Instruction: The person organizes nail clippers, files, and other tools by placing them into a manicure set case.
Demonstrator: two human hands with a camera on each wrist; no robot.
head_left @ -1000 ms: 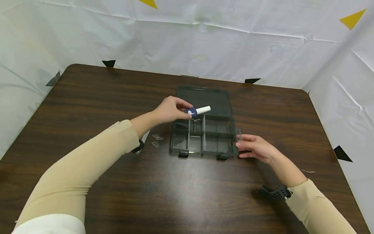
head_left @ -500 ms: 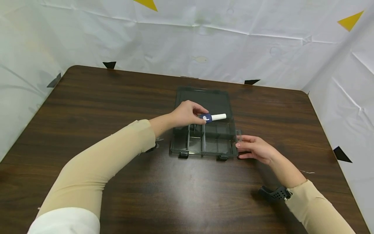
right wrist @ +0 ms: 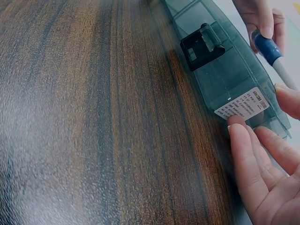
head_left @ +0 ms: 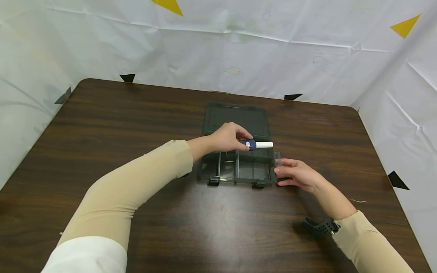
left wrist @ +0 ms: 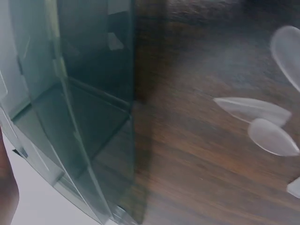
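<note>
I see a dark wood worktop [head_left: 102, 125] w/ white sheeting behind it. Near the middle sits a smoky clear box [head_left: 238, 167], lid [head_left: 235, 117] laid open flat on the far side, inside split into compartments.

My left hand [head_left: 228, 137] reaches across over the box & pinches a small tube [head_left: 258, 144] by its blue cap, fingers curled on it; the white end points right. The tube hangs over the box's back row, toward the right side; can't tell if it touches the box.

My right hand [head_left: 296, 175] lies at the box's right front corner, fingers straight & relaxed, tips against the side wall, gripping nothing. In the right wrist view the fingertips [right wrist: 240, 136] sit by a white label [right wrist: 242, 104] on that wall, w/ a black latch [right wrist: 202, 44] farther along the front.

The left wrist view shows the box's left wall [left wrist: 93, 117] close up, & 3 clear petal-shaped bits [left wrist: 262, 122] lying on the wood just beside it. A black wrist strap [head_left: 321, 226] shows by the right sleeve.
</note>
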